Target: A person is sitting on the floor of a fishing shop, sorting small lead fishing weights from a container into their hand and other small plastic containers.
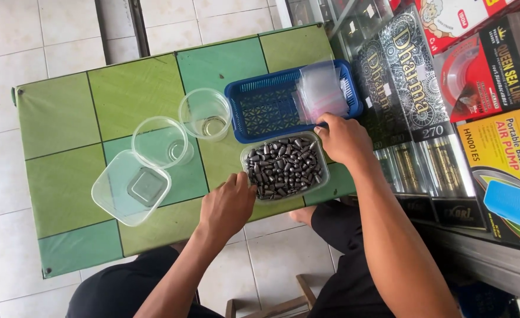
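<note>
Both hands sit at a clear rectangular tub (285, 166) filled with small dark metal pieces (283, 165) shaped like bullets. The left hand (227, 205) rests against the tub's near-left corner, its fingers curled loosely with the tips touching the rim; whether they pinch a piece cannot be told. The right hand (339, 140) lies at the tub's far-right corner, fingers bent down toward the edge where the tub meets the blue plastic basket (266, 109); its fingertips are hidden, so its grasp cannot be told either.

Just beyond the right fingers, inside the basket, lies a stack of small clear zip bags (322, 91); they look flat and unfilled. Well off from the left fingers stand two round clear cups (205, 113) (both seem empty, apart from a glint at the bottom) and a square clear container (131, 187), also bare.

Judging by this, the work seems to be at its very start: the tub is full, no bag or cup holds any pieces, and everything stands on the green tiled table (59, 112).
</note>
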